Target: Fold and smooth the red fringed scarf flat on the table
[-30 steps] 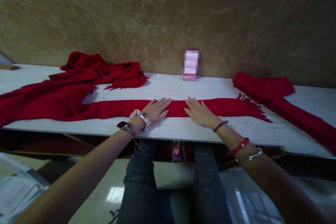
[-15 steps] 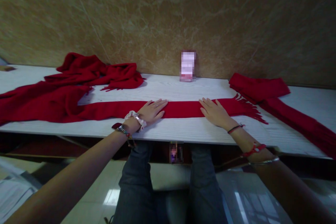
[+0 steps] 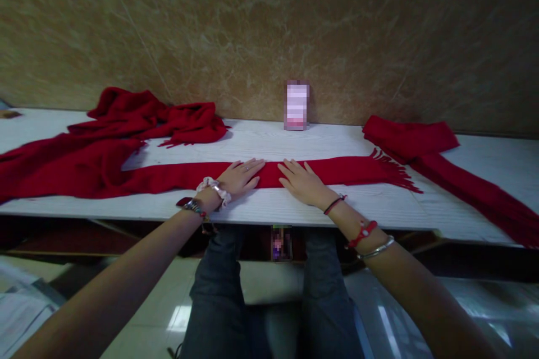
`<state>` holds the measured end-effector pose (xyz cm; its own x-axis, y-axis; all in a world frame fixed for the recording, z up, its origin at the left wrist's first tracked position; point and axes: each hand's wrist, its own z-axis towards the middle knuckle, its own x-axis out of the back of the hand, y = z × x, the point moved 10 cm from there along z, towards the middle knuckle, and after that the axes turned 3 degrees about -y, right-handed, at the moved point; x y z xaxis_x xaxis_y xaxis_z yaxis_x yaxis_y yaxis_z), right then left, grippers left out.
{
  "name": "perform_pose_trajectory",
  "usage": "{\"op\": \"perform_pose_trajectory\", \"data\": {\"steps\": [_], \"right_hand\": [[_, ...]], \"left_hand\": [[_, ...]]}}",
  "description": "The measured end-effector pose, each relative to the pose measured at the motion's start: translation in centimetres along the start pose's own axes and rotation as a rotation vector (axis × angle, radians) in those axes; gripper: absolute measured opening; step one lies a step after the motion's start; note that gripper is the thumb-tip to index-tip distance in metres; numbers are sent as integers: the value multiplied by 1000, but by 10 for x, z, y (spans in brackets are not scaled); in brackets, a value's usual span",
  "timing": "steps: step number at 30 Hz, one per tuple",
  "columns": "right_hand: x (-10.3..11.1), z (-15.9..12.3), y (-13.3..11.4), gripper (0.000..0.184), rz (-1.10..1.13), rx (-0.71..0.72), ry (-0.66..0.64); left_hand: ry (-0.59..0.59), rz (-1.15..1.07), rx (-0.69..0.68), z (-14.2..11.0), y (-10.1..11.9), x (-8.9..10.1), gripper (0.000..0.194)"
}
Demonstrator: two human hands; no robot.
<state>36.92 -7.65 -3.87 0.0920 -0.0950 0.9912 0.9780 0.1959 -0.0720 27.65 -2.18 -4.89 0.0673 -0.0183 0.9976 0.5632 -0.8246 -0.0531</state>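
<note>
Both grips (image 3: 236,178) (image 3: 304,182) fully flat on scarf (image 3: 347,170)

A red scarf (image 3: 349,170) of matte, plain cloth lies lengthwise across the bench (image 3: 261,143). Through the middle of the frame it forms a flat, narrow, fairly straight band with nearly parallel edges and a smooth surface. Right of centre it ends in a loose fringe, its twisted strands fanned out and slanting toward the lower right. Toward the left edge of the frame the cloth widens into a rumpled, bunched heap with soft raised folds.
</note>
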Motion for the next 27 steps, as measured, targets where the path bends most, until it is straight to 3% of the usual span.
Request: {"op": "perform_pose_trajectory", "data": {"steps": [2,5,11,16,19,22,27], "right_hand": [[-2,-1,-2,49,7,3,-8],[-1,-11,16,50,-22,-25,-29],[8,-44,88,48,-163,-143,-29],[11,-76,159,47,-126,-264,26],[18,-87,184,48,-120,-345,54],[30,-76,166,49,-132,-358,77],[27,-13,44,49,-23,-22,37]], "left_hand": [[-6,-1,4,0,0,0,54],[-16,-3,3,0,0,0,54],[6,-9,4,0,-1,0,53],[5,-11,4,0,0,0,52],[9,-11,9,-1,1,2,52],[11,-18,10,-1,2,4,52],[10,-4,7,-1,1,3,53]]}}
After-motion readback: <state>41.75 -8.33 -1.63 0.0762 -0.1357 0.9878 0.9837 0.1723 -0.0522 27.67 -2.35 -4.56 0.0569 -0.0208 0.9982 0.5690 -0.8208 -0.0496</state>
